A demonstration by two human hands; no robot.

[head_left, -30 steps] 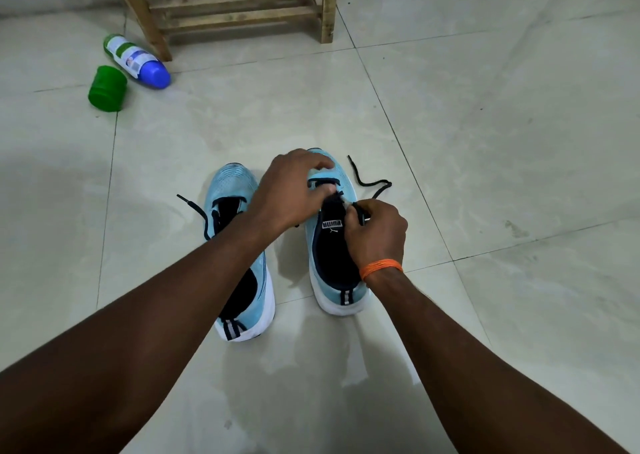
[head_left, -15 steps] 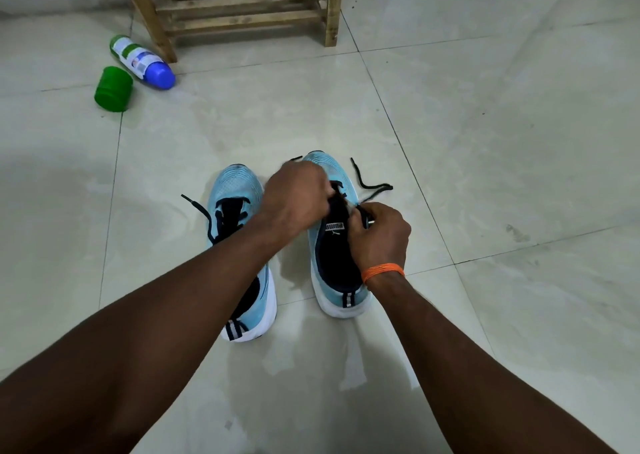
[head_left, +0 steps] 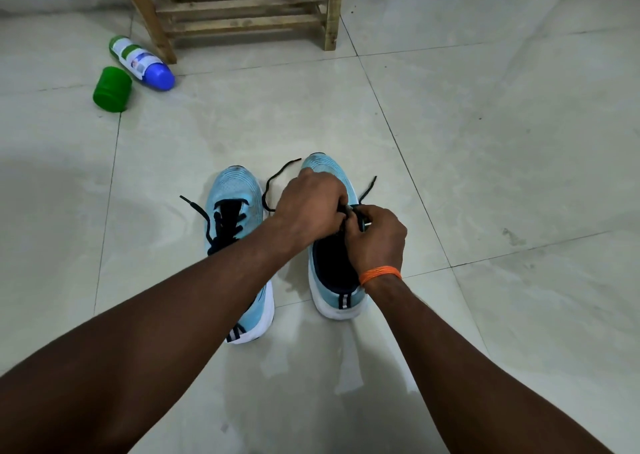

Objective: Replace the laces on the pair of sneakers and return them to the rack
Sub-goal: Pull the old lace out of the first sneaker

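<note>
Centre of frame: pinching the black lace (head_left: 273, 182) over one sneaker (head_left: 341, 303), with curled fingers (head_left: 337, 197) of left hand (head_left: 311, 208) and right hand (head_left: 379, 242).

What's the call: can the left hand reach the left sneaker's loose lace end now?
Probably, once it lets go: the left hand grips the right sneaker's lace, and the left sneaker's lace end lies uncovered on tile nearby.
</note>
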